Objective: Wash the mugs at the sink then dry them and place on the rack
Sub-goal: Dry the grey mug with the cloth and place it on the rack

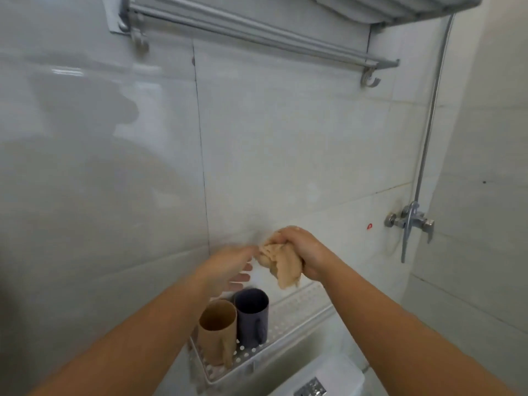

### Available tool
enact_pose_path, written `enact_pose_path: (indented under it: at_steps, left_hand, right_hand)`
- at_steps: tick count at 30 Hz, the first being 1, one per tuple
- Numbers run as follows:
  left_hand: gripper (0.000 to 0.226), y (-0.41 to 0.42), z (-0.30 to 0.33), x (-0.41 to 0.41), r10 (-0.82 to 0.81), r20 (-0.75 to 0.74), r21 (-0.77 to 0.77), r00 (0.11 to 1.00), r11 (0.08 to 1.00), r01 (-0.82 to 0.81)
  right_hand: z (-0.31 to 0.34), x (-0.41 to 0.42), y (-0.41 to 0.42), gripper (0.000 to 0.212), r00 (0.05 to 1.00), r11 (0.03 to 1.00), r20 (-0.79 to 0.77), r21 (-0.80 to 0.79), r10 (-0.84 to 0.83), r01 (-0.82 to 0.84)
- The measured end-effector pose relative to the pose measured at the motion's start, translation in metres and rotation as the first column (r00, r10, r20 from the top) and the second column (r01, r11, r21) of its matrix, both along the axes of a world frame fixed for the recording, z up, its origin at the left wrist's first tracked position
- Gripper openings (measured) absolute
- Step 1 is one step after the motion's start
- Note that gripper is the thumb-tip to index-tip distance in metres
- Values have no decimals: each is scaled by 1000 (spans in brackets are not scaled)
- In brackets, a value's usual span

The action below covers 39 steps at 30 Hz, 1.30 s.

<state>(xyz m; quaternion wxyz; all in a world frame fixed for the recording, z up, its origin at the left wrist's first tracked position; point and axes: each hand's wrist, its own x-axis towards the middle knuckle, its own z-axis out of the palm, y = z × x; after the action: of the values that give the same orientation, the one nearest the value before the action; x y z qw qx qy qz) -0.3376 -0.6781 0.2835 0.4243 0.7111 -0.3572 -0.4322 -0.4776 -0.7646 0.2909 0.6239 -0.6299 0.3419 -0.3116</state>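
A metal towel rail (pixel 257 38) with double bars is fixed high on the tiled wall (pixel 285 152); a hook (pixel 370 78) hangs below its right end and another hook (pixel 140 41) below its left end. A folded grey towel (pixel 394 7) lies on top of the rail at the upper right. A shower mixer valve (pixel 408 221) is mounted on the wall at the right, with its lever handle pointing downward. A metal riser pipe (pixel 431 110) runs upward from the valve. A small red mark (pixel 369 226) is on the wall left of the valve. A white toilet cistern (pixel 334 375) with a chrome flush button (pixel 310 390) stands at the bottom edge.
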Motion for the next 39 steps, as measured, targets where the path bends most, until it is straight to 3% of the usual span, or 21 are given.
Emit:
enact_pose_path:
  at_steps: [3, 6, 8, 10, 12, 13, 15, 17, 19, 23, 27, 29, 31, 33, 34, 35, 36, 39]
  left_hand:
    - [74, 20, 33, 7, -28, -449, 6, 893, 999, 34]
    - [60, 41, 61, 12, -144, -538, -175, 830, 983, 57]
    - [36, 54, 82, 12, -163, -490, -319, 857, 948, -2]
    - [22, 66, 103, 10, -132, -375, -442, 918, 896, -51]
    - [17, 76, 123, 9, -12, -141, -555, 990, 829, -69]
    - [16, 81, 135, 9, 67, -27, -606, 997, 792, -69]
    - [12, 94, 158, 11, 187, 129, -701, 974, 712, -44]
    - [10, 106, 182, 14, 266, 254, -759, 930, 651, 21]
    - [10, 117, 204, 17, 333, 357, -784, 873, 615, 86]
    - [25, 125, 239, 21, 326, 391, -801, 860, 582, 143]
    - [40, 114, 280, 21, 369, 390, -860, 844, 473, 191]
    - [34, 103, 295, 21, 434, 532, -823, 727, 467, 323]
    - [24, 89, 302, 27, 517, 693, -721, 503, 512, 467]
    - [30, 71, 309, 38, 584, 797, -582, 157, 671, 460]
    - [37, 65, 312, 43, 558, 830, -516, -6, 771, 372]
    - [41, 61, 318, 45, 496, 864, -460, -86, 847, 266]
    - [40, 61, 323, 44, 425, 900, -404, -94, 896, 184]
    - [27, 57, 339, 43, 279, 960, -278, 8, 955, 99]
  right_hand:
    - [51, -1, 27, 19, 965, 985, 206, 6, 165, -170]
    - [89, 2, 52, 17, 908, 961, 315, -76, 275, -265]
    - [106, 5, 68, 23, 895, 950, 320, -111, 311, -291]
    - [119, 9, 83, 14, 904, 956, 314, -115, 292, -269]
    - [133, 17, 99, 6, 927, 972, 303, -152, 221, -182]
    - [141, 22, 107, 16, 944, 976, 285, -186, 165, -114]
    - [156, 31, 117, 24, 975, 954, 203, -300, 92, -28]
    - [171, 35, 132, 6, 986, 928, 140, -371, 95, -37]
    - [185, 38, 140, 10, 982, 923, 142, -380, 124, -62]
    - [212, 45, 148, 21, 968, 906, 249, -415, 28, 81]
    - [257, 62, 133, 15, 881, 903, 464, -334, -93, 272]
    - [282, 69, 119, 16, 849, 887, 516, -332, -113, 320]
    - [302, 78, 103, 15, 837, 862, 531, -354, -133, 362]
    - [314, 89, 87, 6, 834, 828, 532, -397, -143, 395]
    - [318, 95, 77, 5, 837, 796, 524, -435, -157, 421]
    - [321, 100, 70, 12, 850, 754, 494, -483, -184, 444]
    - [322, 104, 62, 17, 868, 700, 445, -547, -222, 459]
    - [320, 104, 53, 15, 875, 494, 146, -777, -461, 390]
